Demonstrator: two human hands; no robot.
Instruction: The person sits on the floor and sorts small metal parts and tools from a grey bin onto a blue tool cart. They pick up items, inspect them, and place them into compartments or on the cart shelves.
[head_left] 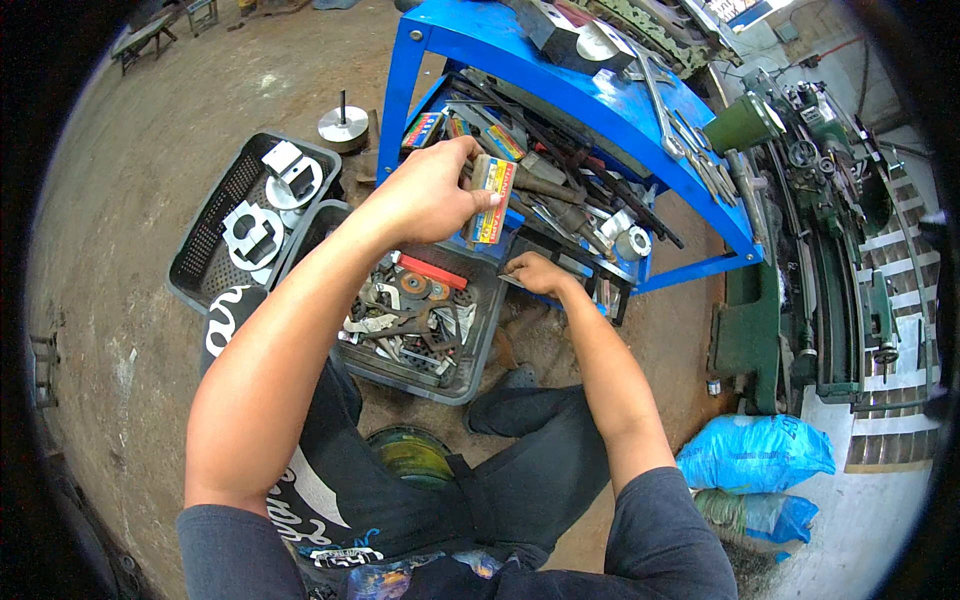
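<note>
In the head view, the room is a workshop with a worn brown floor (115, 310) filling the left side of the frame, and a green machine (835, 270) stands at the right, above blue bags (755, 452) at the lower right. A blue steel bench (545, 68) bends across the upper right, with wrenches on its top and many metal tools lying on the level below. Near the centre, the left hand (440, 190) is clamped on a small colourful box (490, 222): the thumb presses across its front face, and the other fingers are behind its upper left part. To the right of centre and a little lower, the right hand (540, 274) has its fingers bent at the left end of a black tray (575, 262); I cannot tell if they grip it. Below the box is a dark crate (492, 320) of mixed parts, and at its left another crate (205, 215) holds silver metal pieces.
</note>
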